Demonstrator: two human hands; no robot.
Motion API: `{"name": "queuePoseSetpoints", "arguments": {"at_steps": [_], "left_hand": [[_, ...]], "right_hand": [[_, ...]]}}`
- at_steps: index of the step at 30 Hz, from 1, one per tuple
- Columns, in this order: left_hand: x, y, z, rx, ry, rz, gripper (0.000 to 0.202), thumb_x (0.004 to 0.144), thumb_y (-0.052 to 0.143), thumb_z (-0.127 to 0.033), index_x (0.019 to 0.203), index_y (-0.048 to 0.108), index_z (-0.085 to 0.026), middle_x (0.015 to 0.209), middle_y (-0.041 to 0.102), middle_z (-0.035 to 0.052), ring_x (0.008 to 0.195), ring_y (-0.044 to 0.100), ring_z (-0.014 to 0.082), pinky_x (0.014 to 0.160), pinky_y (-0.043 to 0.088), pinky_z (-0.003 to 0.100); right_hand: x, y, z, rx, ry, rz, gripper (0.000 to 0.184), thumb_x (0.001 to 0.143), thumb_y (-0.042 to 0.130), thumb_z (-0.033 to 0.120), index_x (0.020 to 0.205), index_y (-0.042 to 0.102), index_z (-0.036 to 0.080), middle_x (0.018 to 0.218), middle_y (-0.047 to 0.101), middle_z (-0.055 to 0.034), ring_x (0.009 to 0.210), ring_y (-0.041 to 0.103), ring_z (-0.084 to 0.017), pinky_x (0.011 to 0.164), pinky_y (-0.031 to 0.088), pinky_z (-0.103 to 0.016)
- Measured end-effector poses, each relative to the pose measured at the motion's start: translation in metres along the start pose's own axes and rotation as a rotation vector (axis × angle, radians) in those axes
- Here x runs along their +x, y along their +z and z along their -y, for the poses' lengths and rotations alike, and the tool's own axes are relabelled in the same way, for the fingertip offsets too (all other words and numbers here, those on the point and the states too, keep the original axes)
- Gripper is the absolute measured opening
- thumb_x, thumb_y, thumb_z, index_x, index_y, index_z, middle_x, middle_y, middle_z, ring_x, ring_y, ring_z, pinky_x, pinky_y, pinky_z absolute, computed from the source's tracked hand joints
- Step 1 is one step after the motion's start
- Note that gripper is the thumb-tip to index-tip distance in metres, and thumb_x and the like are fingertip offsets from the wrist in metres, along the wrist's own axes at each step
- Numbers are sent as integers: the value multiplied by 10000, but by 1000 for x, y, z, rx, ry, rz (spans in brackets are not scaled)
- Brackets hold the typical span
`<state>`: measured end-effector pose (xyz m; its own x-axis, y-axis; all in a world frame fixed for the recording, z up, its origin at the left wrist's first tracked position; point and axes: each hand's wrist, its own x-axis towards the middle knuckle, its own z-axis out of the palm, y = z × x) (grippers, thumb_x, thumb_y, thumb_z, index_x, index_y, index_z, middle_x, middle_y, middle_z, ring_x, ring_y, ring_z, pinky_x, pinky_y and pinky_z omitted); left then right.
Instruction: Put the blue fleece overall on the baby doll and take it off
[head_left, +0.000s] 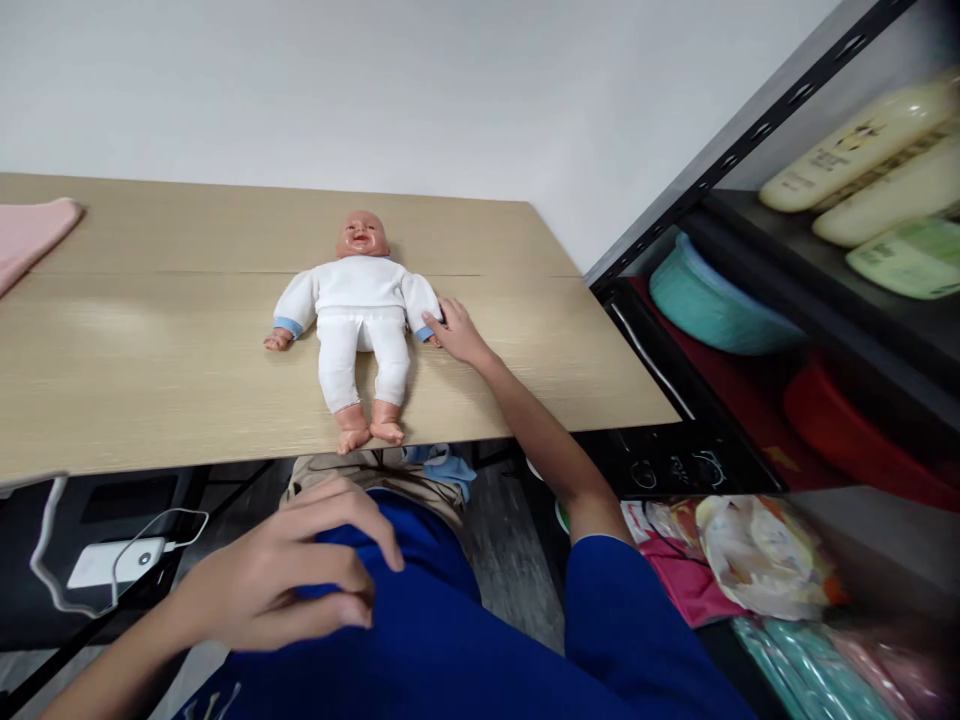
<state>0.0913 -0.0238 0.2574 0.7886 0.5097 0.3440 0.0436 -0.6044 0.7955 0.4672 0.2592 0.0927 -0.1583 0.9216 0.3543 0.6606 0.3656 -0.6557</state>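
Note:
A baby doll [365, 300] lies on its back on the light wooden table [517, 390], head towards the wall and bare feet near the front edge. It wears a white top [365, 285] with blue cuffs and white trousers [337, 362]. My right hand [461, 335] is closed at the sleeve end [424, 300] on the doll's right-hand side in view, thumb on the blue cuff. My left hand [300, 565] hovers in front of my blue shirt, below the table edge; its fingers are loosely bent and apart, with nothing in them.
A pink cloth [34, 235] lies at the table's left end. Shelves on the right hold bottles [862, 150], a teal basin [720, 300] and a red basin [862, 430]. A white power bank [116, 563] with a cable sits lower left. Plastic-wrapped packs [817, 660] lie lower right.

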Motion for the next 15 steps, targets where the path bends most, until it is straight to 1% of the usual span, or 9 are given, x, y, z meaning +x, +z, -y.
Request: {"name": "queuePoseSetpoints", "arguments": {"at_steps": [2, 4, 6, 8, 9, 11, 12, 13, 15], "left_hand": [[10, 23, 27, -58, 23, 96, 130, 1196, 727, -315, 1101, 814, -299, 1312, 857, 57, 1180, 807, 252, 1111, 670, 431], [7, 46, 55, -67, -45, 127, 126, 1189, 742, -289, 1085, 813, -276, 1343, 838, 59, 1215, 793, 234, 1141, 635, 397], [-9, 63, 83, -28, -159, 133, 198, 1218, 686, -326, 1097, 833, -269, 1388, 813, 77, 1255, 769, 244, 1185, 600, 408], [-32, 72, 112, -10, -281, 129, 294, 1238, 647, -402, 1075, 848, -263, 1393, 804, 77, 1269, 765, 247, 1215, 571, 411], [-44, 74, 126, -4, -352, 102, 346, 1245, 624, -444, 1071, 856, -256, 1399, 802, 84, 1277, 766, 251, 1219, 568, 406], [-69, 77, 155, 14, -480, 20, 475, 1232, 612, -545, 968, 850, -231, 1382, 805, 98, 1284, 764, 270, 1230, 565, 411], [-80, 79, 169, 28, -543, -25, 534, 1219, 609, -592, 910, 839, -222, 1358, 809, 103, 1276, 761, 281, 1212, 576, 414], [-91, 82, 183, 51, -606, -79, 585, 1201, 610, -642, 864, 829, -217, 1334, 814, 109, 1250, 762, 290, 1176, 593, 418], [-108, 89, 206, 124, -695, -181, 693, 1172, 587, -727, 755, 780, -208, 1278, 828, 127, 1217, 757, 309, 1178, 588, 453]], "right_hand": [[-10, -6, 11, -117, 52, -72, 763, 1166, 442, 775, 1472, 710, 130, 1496, 757, -297, 1456, 684, -442, 1338, 494, -701], [-35, -14, 31, -205, 82, -177, 782, 1189, 410, 725, 1621, 628, 110, 1630, 679, -316, 1572, 607, -461, 1385, 425, -748], [-79, -22, 54, -231, 21, -239, 724, 1202, 421, 666, 1696, 590, 164, 1680, 663, -271, 1609, 589, -445, 1396, 436, -734], [-138, -24, 73, -193, -77, -301, 591, 1198, 471, 563, 1680, 632, 262, 1625, 726, -205, 1556, 661, -416, 1362, 506, -712], [-171, -22, 79, -154, -134, -337, 517, 1184, 490, 505, 1626, 684, 320, 1536, 785, -173, 1475, 730, -408, 1318, 555, -715], [-234, -10, 81, -78, -303, -359, 345, 1130, 529, 461, 1291, 833, 446, 1093, 872, -104, 1048, 857, -404, 1069, 687, -723], [-262, -1, 79, -39, -350, -279, 316, 1107, 536, 461, 1111, 851, 488, 899, 834, -73, 837, 835, -398, 930, 710, -723], [-285, 9, 76, -14, -330, -147, 311, 1087, 552, 473, 982, 844, 498, 819, 808, -64, 748, 809, -403, 865, 708, -729], [-317, 28, 69, 0, -300, -52, 322, 1044, 594, 494, 788, 787, 462, 711, 766, -51, 625, 768, -374, 712, 703, -669]]}}
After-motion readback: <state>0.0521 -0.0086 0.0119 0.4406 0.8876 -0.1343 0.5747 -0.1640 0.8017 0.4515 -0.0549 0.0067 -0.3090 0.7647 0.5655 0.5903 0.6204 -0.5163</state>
